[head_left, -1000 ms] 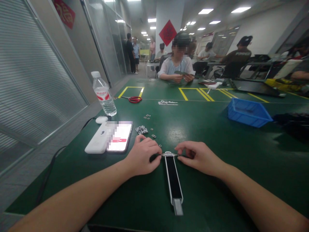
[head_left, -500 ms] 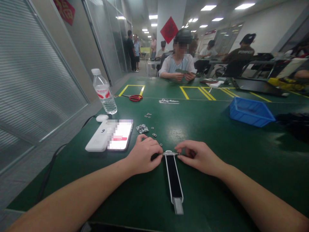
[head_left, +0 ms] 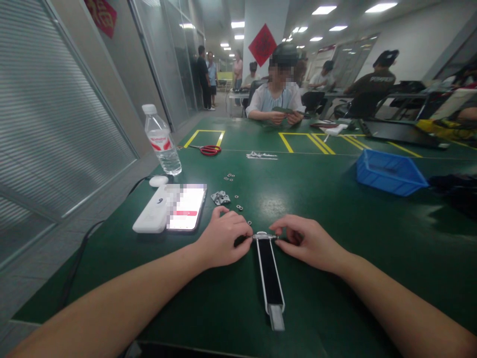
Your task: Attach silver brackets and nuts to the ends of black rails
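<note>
A long, narrow part with a white frame and black inner strip (head_left: pixel 270 276) lies on the green table, pointing towards me. A flat metallic tab (head_left: pixel 276 318) sticks out of its near end. Across its far end runs a short metal cross rod (head_left: pixel 265 236). My left hand (head_left: pixel 227 238) is closed in a pinch on the rod's left end. At the other end, my right hand (head_left: pixel 307 243) has thumb and forefinger around the rod's tip, where a small ring-like piece (head_left: pixel 277 237) shows. Several small metal rings or nuts (head_left: pixel 239 208) lie beyond my left hand.
Left of my hands are small metal brackets (head_left: pixel 220 198), a phone (head_left: pixel 186 209), a white power bank (head_left: pixel 151 211) and a water bottle (head_left: pixel 162 144). Red-handled scissors (head_left: pixel 210 150) and thin metal pieces (head_left: pixel 261 155) lie farther back. A blue bin (head_left: pixel 389 171) stands right. Someone sits opposite.
The whole view has shifted very slightly. Both hands keep the same hold at the cross rod, and the long part stays in place.
</note>
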The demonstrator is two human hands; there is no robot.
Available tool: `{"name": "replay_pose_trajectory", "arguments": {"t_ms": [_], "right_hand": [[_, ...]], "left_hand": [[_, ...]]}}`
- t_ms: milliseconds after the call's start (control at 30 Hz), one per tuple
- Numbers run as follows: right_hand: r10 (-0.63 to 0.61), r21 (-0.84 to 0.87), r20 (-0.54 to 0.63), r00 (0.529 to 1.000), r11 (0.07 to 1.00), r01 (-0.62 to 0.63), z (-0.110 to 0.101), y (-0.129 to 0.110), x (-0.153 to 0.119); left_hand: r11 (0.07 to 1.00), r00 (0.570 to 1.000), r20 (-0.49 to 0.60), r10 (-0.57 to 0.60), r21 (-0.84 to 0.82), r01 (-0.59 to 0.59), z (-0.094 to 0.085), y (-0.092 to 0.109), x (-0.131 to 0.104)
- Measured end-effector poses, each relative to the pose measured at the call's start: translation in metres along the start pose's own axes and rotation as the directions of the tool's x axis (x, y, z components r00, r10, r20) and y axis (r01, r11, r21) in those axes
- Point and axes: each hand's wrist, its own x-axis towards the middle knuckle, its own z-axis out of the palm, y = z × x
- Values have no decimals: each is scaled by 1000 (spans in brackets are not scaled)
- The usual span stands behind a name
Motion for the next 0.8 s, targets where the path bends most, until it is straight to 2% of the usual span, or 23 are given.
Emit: {"name": "replay_pose_trajectory", "arguments": {"t_ms": [500,800], "right_hand": [[40,36,-9,999,999,-40,3,3,-2],[8,55,-22,1000,998,-6,4,1,-2]], "left_hand": [[1000,1000,4,8,7,-8,2,-1,1],[1000,1000,5,5,9,-5,2,-2,0]]}}
